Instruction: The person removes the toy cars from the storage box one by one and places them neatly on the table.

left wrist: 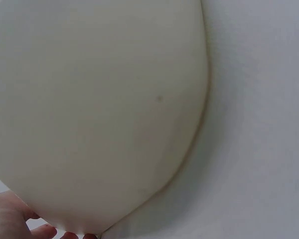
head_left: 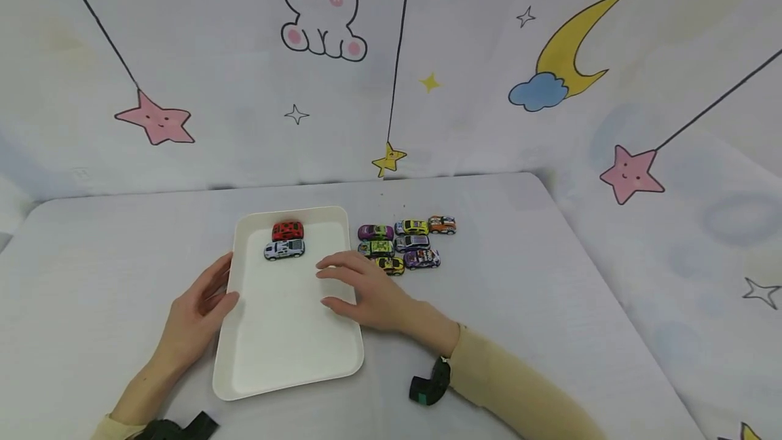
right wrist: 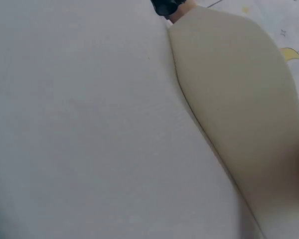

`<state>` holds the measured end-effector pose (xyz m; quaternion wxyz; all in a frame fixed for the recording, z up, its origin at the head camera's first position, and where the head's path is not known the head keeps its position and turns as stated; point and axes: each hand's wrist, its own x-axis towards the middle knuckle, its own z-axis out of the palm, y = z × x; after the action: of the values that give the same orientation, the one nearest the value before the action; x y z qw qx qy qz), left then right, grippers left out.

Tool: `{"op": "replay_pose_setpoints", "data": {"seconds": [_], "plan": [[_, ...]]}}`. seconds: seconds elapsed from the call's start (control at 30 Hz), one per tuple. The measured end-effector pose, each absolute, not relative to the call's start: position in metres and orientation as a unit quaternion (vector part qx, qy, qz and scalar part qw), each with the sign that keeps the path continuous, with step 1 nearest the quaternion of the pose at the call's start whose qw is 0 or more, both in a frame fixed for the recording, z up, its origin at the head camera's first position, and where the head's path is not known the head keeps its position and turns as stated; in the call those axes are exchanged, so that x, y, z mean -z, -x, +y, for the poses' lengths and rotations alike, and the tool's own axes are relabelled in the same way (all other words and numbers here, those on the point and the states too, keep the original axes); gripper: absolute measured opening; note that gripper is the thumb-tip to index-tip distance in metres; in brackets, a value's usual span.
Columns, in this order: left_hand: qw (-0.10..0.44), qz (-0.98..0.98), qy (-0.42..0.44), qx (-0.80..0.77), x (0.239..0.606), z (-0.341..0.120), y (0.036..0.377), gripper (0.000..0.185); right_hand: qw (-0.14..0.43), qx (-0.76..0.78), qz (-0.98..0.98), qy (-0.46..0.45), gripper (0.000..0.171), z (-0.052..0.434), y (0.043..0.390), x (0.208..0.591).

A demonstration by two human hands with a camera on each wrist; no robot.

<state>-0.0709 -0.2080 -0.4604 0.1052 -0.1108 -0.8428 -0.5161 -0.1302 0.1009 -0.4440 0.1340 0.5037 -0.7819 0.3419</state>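
Both grips lie loose and hold nothing: the left hand (head_left: 198,311) rests against the tray's (head_left: 287,365) left rim, while the right hand (head_left: 366,294) rests over its right rim. Two cars already sit at the tray's far end, a red car (head_left: 288,230) and a white car (head_left: 284,249). Seven cars (head_left: 406,244) wait in a cluster just right of the tray, so loading looks barely begun.

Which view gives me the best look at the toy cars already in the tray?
The head view. It shows the red car and the white car side by side at the far end of the white tray. Both wrist views show only bare tray surface and table, with no cars in sight.
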Motion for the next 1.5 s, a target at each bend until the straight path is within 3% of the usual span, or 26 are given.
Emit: {"op": "replay_pose_setpoints", "data": {"seconds": [0.23,0.43,0.63,0.9,1.5], "plan": [[0.117,-0.842,0.108,0.516,0.466,-0.207,0.068,0.062,0.048,-0.229,-0.865,-0.445,0.042,0.064,0.149,0.426],[0.111,-0.84,0.117,0.518,0.468,-0.206,0.07,0.063,0.094,-0.102,-0.89,-0.434,0.04,0.047,0.154,0.427],[0.117,-0.839,0.125,0.517,0.461,-0.211,0.076,0.063,0.143,-0.088,-0.885,-0.435,0.039,0.044,0.156,0.426],[0.112,-0.841,0.116,0.517,0.461,-0.21,0.074,0.062,0.101,-0.006,-0.897,-0.43,0.041,0.04,0.155,0.427],[0.109,-0.844,0.112,0.513,0.461,-0.21,0.072,0.062,0.088,-0.009,-0.909,-0.408,0.043,0.039,0.153,0.426]]}}
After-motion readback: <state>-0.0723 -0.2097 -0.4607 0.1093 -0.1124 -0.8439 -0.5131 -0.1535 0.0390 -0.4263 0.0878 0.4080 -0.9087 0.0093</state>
